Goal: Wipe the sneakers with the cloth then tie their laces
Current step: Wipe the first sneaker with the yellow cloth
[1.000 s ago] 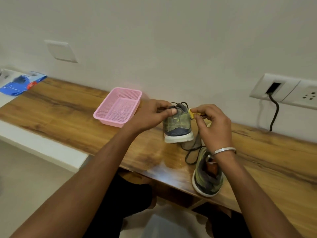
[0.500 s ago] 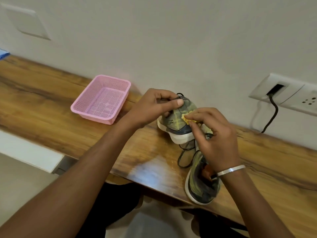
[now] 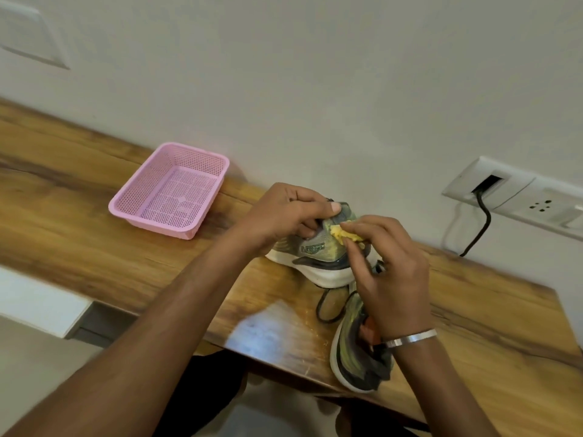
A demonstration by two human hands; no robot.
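Basket [image 3: 170,190] first, pink and perforated, sits on the wooden desk [image 3: 79,241] well to the left of your work. Your left hand [image 3: 284,212] grips the far sneaker [image 3: 315,250] at its collar, thumb laid over the top edge, steadying it on its white sole. That is a sound place to hold: the mesh upper looks soft and will give under pressure, while the sole and heel counter seem stiffer, so keep bracing there.

Your right hand [image 3: 388,272] pinches the yellow cloth [image 3: 344,233] between thumb and fingertips and presses it against the heel side of the held sneaker. The cloth looks small, limp and light, so bunch it tight or it will slip from the pinch.

The second sneaker [image 3: 356,351] lies nearer you at the desk edge, partly under your right wrist, with a loose black lace [image 3: 321,305] looping between the two.

Compared with a second ago, the held sneaker has turned from heel-on to showing its side, and the cloth has moved from beside the shoe onto its upper. Farther right, a wall socket [image 3: 492,187] carries a black cable.
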